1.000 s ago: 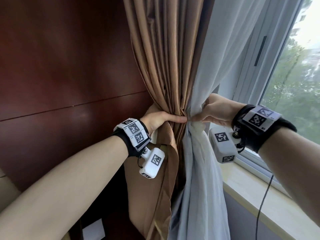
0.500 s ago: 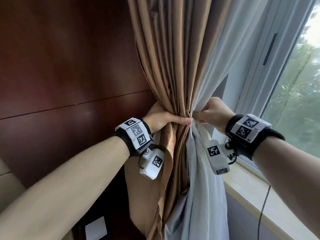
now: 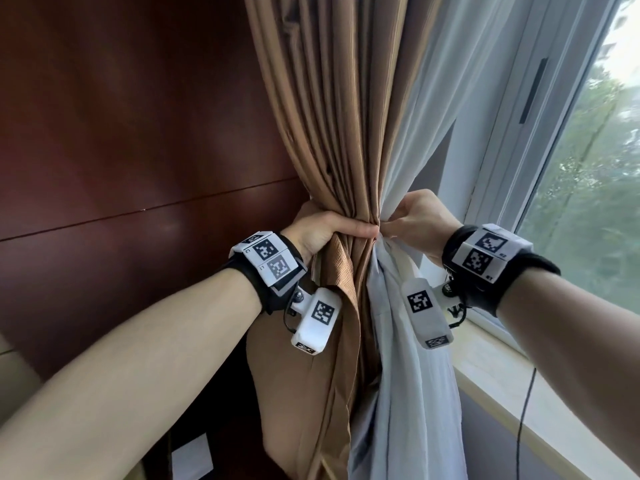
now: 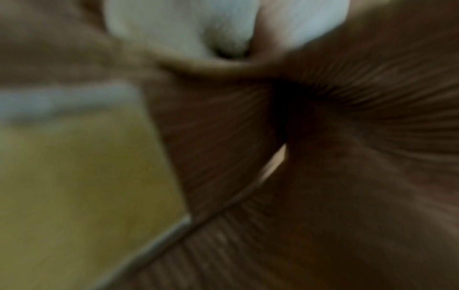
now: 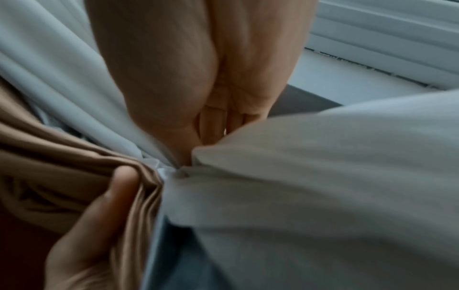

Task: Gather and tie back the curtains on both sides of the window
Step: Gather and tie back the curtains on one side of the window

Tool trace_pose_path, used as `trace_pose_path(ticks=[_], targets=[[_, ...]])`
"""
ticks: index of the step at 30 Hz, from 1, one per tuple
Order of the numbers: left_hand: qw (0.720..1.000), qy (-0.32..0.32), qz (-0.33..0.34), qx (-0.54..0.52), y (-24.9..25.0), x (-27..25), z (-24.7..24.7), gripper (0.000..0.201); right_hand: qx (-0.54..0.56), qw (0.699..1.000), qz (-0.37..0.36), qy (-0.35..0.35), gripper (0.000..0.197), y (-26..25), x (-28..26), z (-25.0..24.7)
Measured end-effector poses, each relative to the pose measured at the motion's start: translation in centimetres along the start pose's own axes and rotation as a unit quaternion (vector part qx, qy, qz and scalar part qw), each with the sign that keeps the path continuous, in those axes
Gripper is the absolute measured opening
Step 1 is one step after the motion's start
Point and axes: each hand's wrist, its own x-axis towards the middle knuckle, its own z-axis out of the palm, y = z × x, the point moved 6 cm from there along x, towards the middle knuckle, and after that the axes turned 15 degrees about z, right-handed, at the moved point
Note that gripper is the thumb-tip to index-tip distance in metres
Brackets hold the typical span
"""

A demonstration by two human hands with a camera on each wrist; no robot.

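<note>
Two hands, left hand (image 3: 323,230) clamping the brown curtain (image 3: 332,133) and right hand (image 3: 415,220) pinching the white curtain (image 3: 415,358), have closed together mid-frame, bundle gathered, tying pending.

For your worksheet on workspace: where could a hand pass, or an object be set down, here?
Bare windowsill between white curtain and window frame; only a thin cable crosses it. Crowded where left hand and right hand grip brown curtain and white curtain.
</note>
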Motion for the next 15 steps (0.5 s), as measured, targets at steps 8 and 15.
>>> trace_pose_path(ticks=[8,15], targets=[[0.997,0.070,0.015,0.006,-0.3,0.6,0.6,0.085,0.075,0.992,0.024,-0.094,0.024,0.1,-0.9,0.5],[0.994,0.089,0.044,0.039,0.6,-0.1,0.7,0.053,0.067,0.983,-0.011,-0.168,0.048,1.0,-1.7,0.5]])
